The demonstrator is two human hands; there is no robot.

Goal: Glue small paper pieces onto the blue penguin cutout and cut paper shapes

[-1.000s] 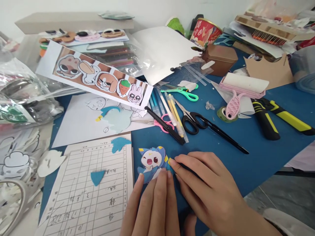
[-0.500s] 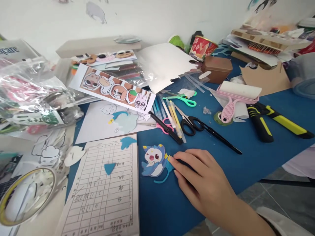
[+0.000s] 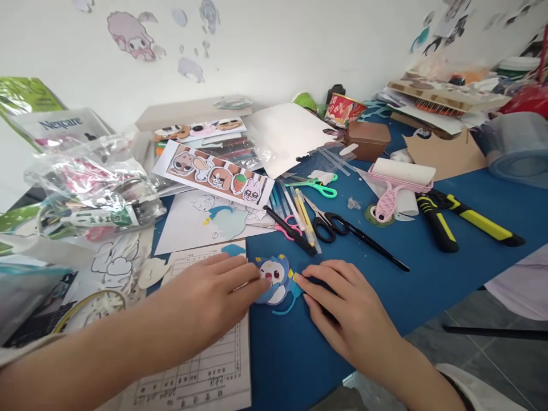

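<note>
A small blue and white cartoon paper cutout (image 3: pixel 277 279) lies flat on the blue table mat (image 3: pixel 428 268). My left hand (image 3: pixel 214 297) reaches in from the left, fingers spread, with its fingertips on the cutout's left side. My right hand (image 3: pixel 342 302) lies flat on the mat with its fingertips pressing the cutout's right edge. Neither hand grips anything. Under my left hand is a printed table sheet (image 3: pixel 205 371).
Black scissors (image 3: pixel 342 228), green scissors (image 3: pixel 319 185), several pens (image 3: pixel 299 214), a pink roller (image 3: pixel 396 182) and a yellow-black tool (image 3: pixel 466 220) lie behind the cutout. A strip of cartoon stickers (image 3: pixel 214 174), plastic bags (image 3: pixel 89 194) and a tape ring (image 3: pixel 89 308) crowd the left.
My left hand, out of view half a second ago, has come back in from the left onto the cutout. The camera has tilted up, showing more wall.
</note>
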